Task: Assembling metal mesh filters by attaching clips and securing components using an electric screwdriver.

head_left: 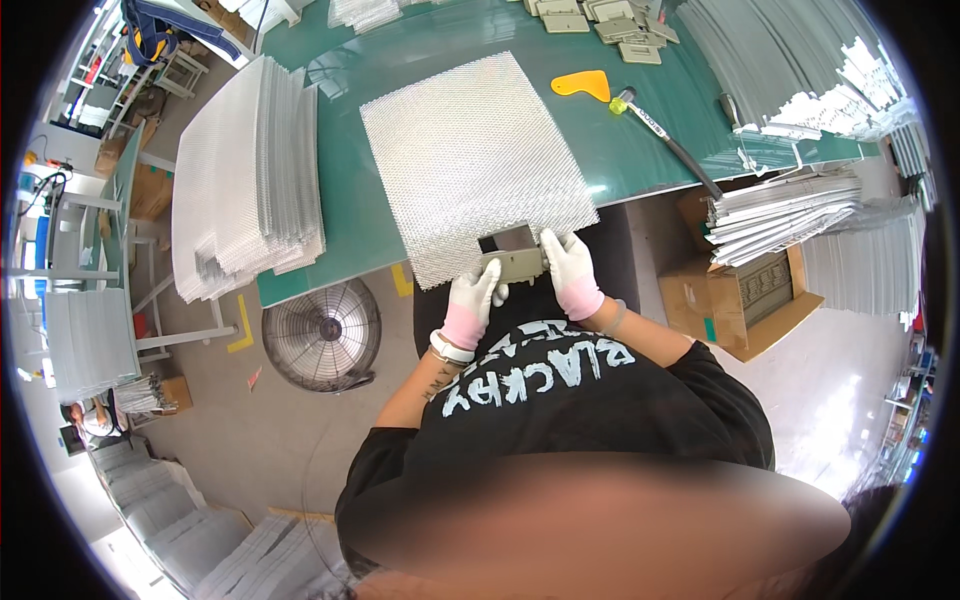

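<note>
A silvery metal mesh sheet (pixel 470 150) lies on the green table (pixel 345 105), its near edge reaching past the table's front edge. At the cut-out notch in that near edge sits a beige plastic piece (pixel 517 266). My left hand (pixel 475 300), in a white and pink glove, pinches the piece's left end. My right hand (pixel 572 275), gloved alike, is closed at the piece's right end, against the sheet's corner area. The fingers under the piece are partly hidden.
Stacked mesh sheets (pixel 245 180) stand at the table's left. A yellow scraper (pixel 580 84) and a hammer (pixel 660 135) lie to the right, below several beige pieces (pixel 610 22). A floor fan (pixel 325 330) and a cardboard box (pixel 715 305) stand near me.
</note>
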`<action>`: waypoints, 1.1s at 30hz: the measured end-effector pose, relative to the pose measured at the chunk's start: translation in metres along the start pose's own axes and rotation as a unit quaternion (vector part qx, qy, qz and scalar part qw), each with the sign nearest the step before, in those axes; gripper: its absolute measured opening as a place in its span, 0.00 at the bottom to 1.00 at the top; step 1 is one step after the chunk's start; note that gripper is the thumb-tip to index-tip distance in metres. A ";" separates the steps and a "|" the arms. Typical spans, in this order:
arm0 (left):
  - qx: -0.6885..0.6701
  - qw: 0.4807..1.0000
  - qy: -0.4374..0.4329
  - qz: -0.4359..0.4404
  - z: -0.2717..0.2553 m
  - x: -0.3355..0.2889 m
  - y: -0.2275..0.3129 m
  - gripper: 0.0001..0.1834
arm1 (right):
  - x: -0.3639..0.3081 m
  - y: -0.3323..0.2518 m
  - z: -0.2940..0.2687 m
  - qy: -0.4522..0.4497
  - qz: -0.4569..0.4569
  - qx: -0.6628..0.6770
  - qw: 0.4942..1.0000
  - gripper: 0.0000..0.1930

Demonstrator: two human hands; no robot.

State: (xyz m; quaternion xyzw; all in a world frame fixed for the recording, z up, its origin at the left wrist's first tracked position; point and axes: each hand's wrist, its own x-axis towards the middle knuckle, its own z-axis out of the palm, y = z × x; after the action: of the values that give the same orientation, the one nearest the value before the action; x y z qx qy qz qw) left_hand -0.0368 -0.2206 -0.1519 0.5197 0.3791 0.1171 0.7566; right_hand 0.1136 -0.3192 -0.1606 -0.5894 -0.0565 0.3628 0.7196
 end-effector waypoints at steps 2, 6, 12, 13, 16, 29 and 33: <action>-0.081 0.997 -0.013 0.002 0.000 0.004 -0.010 0.14 | 0.005 0.009 -0.007 -0.004 0.016 -0.071 0.997 0.11; -0.210 0.978 -0.012 0.004 0.013 0.000 -0.011 0.15 | -0.003 -0.003 0.001 0.011 -0.016 -0.039 0.999 0.12; -0.175 0.984 -0.019 -0.014 0.009 0.002 -0.011 0.18 | 0.003 0.008 -0.005 0.003 -0.037 -0.043 0.998 0.12; -0.171 0.985 -0.038 -0.007 0.007 0.003 -0.012 0.18 | 0.002 0.009 -0.006 0.004 -0.037 -0.060 0.998 0.12; -0.240 0.970 -0.041 -0.020 0.011 -0.001 -0.010 0.18 | 0.003 0.009 -0.008 0.000 -0.041 -0.073 0.997 0.12; 0.366 0.902 -0.227 -0.041 -0.046 -0.018 -0.011 0.36 | 0.002 0.015 -0.024 -0.206 0.076 0.005 0.976 0.24; 0.195 0.859 -0.469 -0.062 -0.043 -0.022 0.097 0.29 | -0.006 0.010 -0.023 -0.361 0.037 -0.135 0.922 0.21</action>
State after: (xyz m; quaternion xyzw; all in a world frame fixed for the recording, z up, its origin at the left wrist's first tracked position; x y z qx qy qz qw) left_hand -0.0602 -0.1614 -0.0642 0.6254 0.0260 -0.2639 0.7339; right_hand 0.1163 -0.3412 -0.1745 -0.5116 -0.3385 0.5664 0.5504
